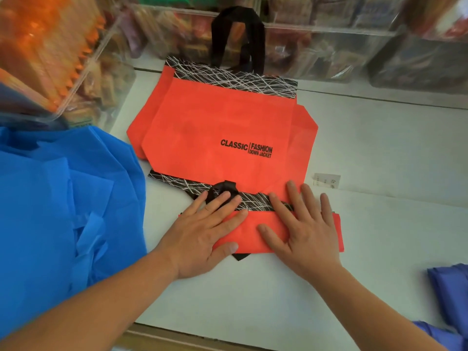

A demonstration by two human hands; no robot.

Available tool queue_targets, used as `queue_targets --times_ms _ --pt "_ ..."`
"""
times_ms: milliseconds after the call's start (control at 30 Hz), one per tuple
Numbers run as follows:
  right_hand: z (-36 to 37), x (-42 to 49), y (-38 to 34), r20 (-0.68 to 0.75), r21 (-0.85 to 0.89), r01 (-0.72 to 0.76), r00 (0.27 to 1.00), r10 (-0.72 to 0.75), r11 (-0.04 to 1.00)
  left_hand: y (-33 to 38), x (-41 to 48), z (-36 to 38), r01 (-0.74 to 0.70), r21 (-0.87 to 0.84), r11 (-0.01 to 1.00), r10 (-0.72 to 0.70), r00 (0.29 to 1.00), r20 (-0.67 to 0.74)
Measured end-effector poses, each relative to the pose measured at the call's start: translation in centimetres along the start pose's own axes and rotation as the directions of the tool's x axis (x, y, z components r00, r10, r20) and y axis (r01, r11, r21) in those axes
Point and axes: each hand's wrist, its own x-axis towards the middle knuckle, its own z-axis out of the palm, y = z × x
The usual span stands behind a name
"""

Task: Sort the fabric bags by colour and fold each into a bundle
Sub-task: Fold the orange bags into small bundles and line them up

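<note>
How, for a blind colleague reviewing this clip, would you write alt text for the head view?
The left hand and right hand press flat on the folded near edge of a red bag on a white table, a black handle at its far end. At left lies blue fabric; purple bags lie at the right edge.

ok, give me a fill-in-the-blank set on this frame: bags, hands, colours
1. The printed bag reads CLASSIC FASHION DOWN ____.
2. Its handles at the far end are ____ in colour.
3. Beside the left hand, the loose fabric pile is ____.
4. The right hand rests on the folded bundle, whose band is black with ____ lines.

Missing words: JACKET; black; blue; white.
</note>
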Motion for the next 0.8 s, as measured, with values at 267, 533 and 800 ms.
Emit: queue_targets --times_ms 267,533,800 --pt "0.9 0.5 0.2 0.084 -0.096 -0.011 0.996 0.019 0.995 -0.4 0.2 0.2 -0.015 -0.064 0.998 0.012 0.999 -0.043" --pt "0.6 0.7 0.6 0.123 -0.072 0.019 0.992 -0.01 0.997 1.1 -0.7 -0.3 0.141 0.043 0.989 -0.124 0.953 -0.276" --pt "-2.7 -2.8 -1.1 -0.23 0.086 0.264 0.943 -0.239 0.961 4.9 -2.0 -2.3 0.477 -0.454 0.753 -0.522 0.852 0.03"
